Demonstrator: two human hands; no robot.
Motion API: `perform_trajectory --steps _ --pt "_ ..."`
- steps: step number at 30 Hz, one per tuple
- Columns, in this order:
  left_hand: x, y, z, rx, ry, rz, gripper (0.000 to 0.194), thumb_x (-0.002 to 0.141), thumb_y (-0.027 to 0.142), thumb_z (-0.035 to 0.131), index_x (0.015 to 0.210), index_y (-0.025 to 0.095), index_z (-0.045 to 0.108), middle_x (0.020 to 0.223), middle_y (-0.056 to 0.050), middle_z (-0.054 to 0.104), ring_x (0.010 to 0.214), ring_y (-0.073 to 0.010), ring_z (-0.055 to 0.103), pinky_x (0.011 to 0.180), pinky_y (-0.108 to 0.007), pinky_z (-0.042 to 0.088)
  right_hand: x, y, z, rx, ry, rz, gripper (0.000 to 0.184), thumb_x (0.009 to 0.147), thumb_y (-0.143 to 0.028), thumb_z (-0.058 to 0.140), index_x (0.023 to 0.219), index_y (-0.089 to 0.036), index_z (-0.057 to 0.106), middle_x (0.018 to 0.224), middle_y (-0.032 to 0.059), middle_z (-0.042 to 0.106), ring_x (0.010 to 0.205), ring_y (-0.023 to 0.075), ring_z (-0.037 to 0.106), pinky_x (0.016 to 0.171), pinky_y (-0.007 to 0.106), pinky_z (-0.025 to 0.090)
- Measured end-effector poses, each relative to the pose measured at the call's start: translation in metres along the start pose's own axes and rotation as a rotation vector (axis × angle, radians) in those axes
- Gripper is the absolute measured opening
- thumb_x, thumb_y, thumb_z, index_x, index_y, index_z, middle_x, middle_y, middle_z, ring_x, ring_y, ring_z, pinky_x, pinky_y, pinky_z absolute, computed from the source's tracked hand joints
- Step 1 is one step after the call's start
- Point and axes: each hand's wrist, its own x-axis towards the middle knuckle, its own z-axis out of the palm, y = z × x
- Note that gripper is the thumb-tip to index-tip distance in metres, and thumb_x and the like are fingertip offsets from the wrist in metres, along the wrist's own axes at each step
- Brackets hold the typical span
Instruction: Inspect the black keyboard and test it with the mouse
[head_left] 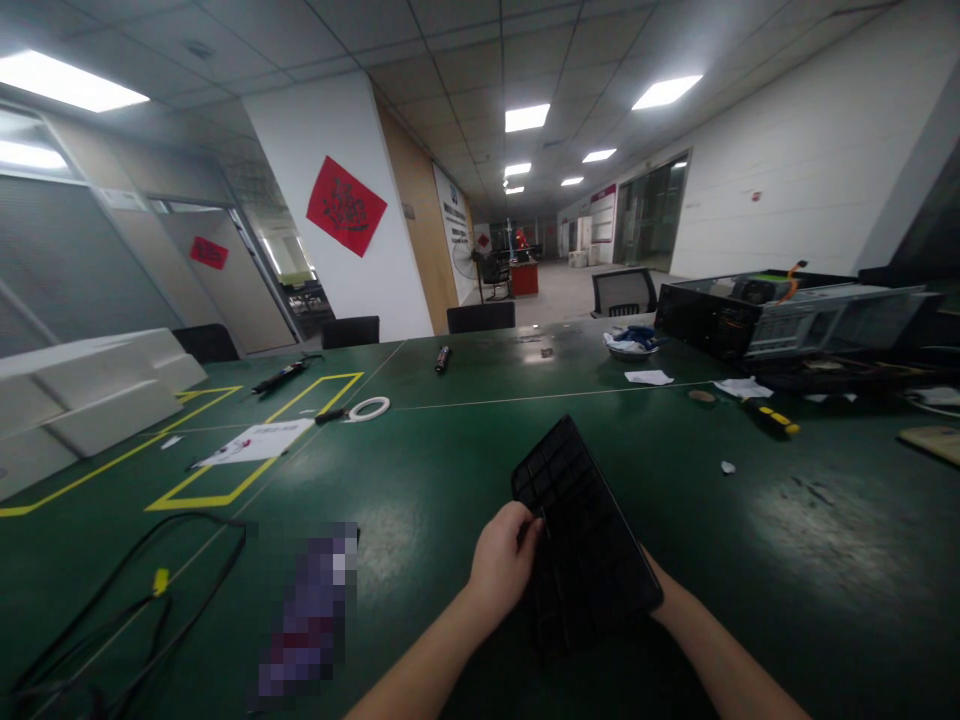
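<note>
A black ribbed plastic panel (581,530) is held tilted above the green table (750,520), its far end pointing away from me. My left hand (501,565) is closed on its left edge, thumb on top. My right hand is almost wholly hidden under the panel; only its wrist (667,600) shows at the panel's lower right corner, so its fingers cannot be seen.
An open computer case (787,315) stands at the back right, with a yellow-and-black tool (772,417), paper scraps and a bowl (630,345) near it. At left are white foam blocks (82,395), yellow floor-tape outlines, a tape roll (369,408), black cables (127,600) and a blurred object (307,610).
</note>
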Motion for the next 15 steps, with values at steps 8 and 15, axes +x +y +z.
perform_trajectory --steps 8,15 --pt "0.0013 0.0007 -0.0035 -0.073 0.0 0.079 0.011 0.079 0.014 0.046 0.082 0.018 0.055 0.082 -0.003 0.056 0.077 -0.0148 0.052 0.071 -0.028 0.042 -0.0026 -0.0041 0.0072 0.075 0.083 -0.009 0.035 0.049 -0.05 0.068 0.068 -0.022 0.059 0.065 0.001 0.061 0.081 0.021 0.057 0.078 0.037 0.046" --pt "0.0022 0.0028 -0.0052 -0.146 -0.013 0.149 0.021 0.074 0.005 0.045 0.088 0.018 0.054 0.093 -0.005 0.053 0.086 -0.0152 0.051 0.077 -0.028 0.042 -0.0062 -0.0057 0.0077 -0.041 0.094 -0.133 0.043 0.05 -0.057 0.064 0.075 -0.022 0.061 0.071 0.0019 0.063 0.081 0.0211 0.057 0.078 0.037 0.046"
